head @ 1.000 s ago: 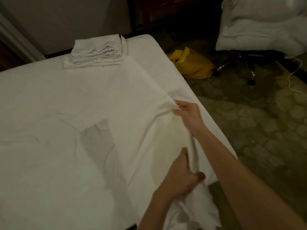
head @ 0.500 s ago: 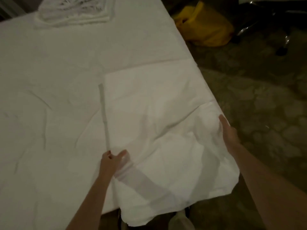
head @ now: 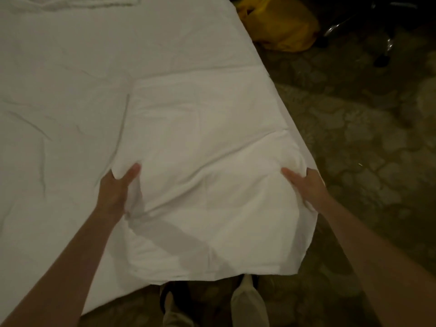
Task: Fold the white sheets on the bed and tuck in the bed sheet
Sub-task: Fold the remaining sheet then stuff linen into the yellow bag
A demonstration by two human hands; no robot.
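Cloth like the sheet is judged light, limp and quick to crease, so it is best taken at its side edges or corners. White, part-folded and rumpled, it is spread at the bed's near right corner, overhanging the near edge. Its left edge is pinched by the left hand, its right edge by the right hand.

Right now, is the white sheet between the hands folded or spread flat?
Folded. The white sheet lies as a doubled rectangle on the bed, gripped by the left hand and right hand.
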